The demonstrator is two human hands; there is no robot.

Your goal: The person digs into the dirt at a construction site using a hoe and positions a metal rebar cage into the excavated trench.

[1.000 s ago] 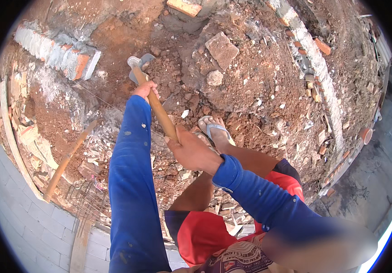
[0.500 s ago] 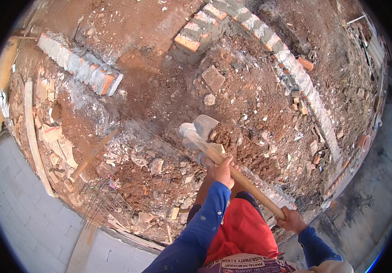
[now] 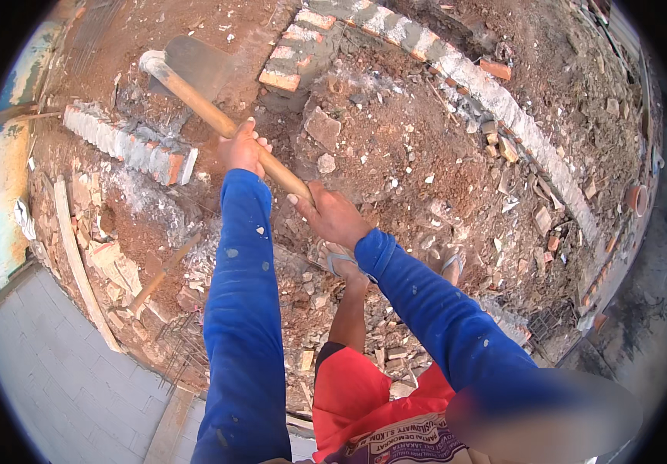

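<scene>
A long-handled hoe (image 3: 194, 100) is stretched out ahead of me to the upper left, its broad metal blade (image 3: 198, 66) over the brown soil and slightly blurred. My left hand (image 3: 243, 147) is wrapped round the middle of the wooden handle. Closer to me, my right hand (image 3: 335, 215) grips the handle near its rear end. Both arms, in blue sleeves, are extended. Beneath the handle is dug earth, with a short brick wall (image 3: 128, 147) to its left and the end of a brick footing (image 3: 281, 77) to its right.
A curving brick-and-mortar wall (image 3: 496, 97) runs down the right side. Rubble, loose stones (image 3: 322, 127) and a plank (image 3: 74, 255) lie about. Another wooden handle (image 3: 165, 272) slants at left. Thin metal rods (image 3: 182, 359) stick up near a grey block wall (image 3: 70, 356). My sandalled foot (image 3: 339, 259) stands on debris.
The hoe has swung from near my feet up and away to the upper left. Both arms reached out with it, and my right hand came much closer to my left along the handle.
</scene>
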